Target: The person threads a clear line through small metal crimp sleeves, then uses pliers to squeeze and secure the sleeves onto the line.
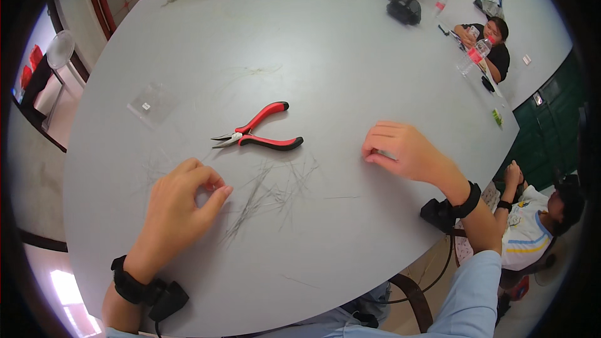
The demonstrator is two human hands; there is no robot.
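Nearest the camera, at your 5 o'clock, is your pale blue sleeve (469, 294), its forearm running up to your right hand (407, 150). The loose, thin grey wires (250, 200) lie on the table (350, 244) in front of you, between your two hands, and your left hand (181, 200) is clearly the nearer one. From its fingertips the scatter sits just beside, at 3 o'clock; from your right fingertips it is well apart, toward 8 o'clock. The densest strands run roughly from 7 to 1 o'clock, so they slant across the way your left fingers point, with other strands crossing them at odd angles. Your left thumb and forefinger curl into a ring, the gap at their tips narrow; you may have a strand there, but I can't tell. Your right fingers are bent in toward the thumb, also narrow, and whether they hold anything I can't tell. Just past the wires, near 12 o'clock, rest the red-and-black pliers (241, 131), handles spread, noses toward 9. Beyond your left hand, at its 11 o'clock, lies a small clear bag (159, 103).
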